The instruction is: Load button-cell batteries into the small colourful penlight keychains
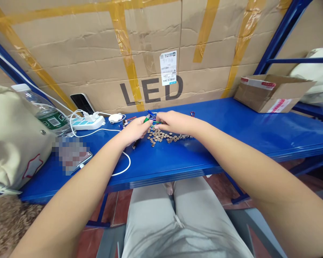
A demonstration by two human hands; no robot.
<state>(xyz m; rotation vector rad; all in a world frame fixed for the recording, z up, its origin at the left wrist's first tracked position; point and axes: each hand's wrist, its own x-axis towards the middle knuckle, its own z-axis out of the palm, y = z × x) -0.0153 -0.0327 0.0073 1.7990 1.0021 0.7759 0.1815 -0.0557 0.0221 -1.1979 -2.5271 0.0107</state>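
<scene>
Both my hands meet over a blue shelf [231, 129]. My left hand [136, 129] is closed in a pinch on a small green pen-like piece [146, 120]. My right hand [170, 122] is curled, with its fingertips at the other end of the same green piece. Just below the hands lies a heap of several small round metal discs [164, 136]. A few red and blue small parts [129, 120] lie behind my left hand. What the right fingers grip beyond the green piece is hidden.
A white power strip [87, 123] with white cable [123, 163], a phone [72, 156], a water bottle [44, 111] and a beige bag [13, 143] sit left. A small open carton [269, 94] stands right. A large cardboard sheet marked LED [150, 53] backs the shelf.
</scene>
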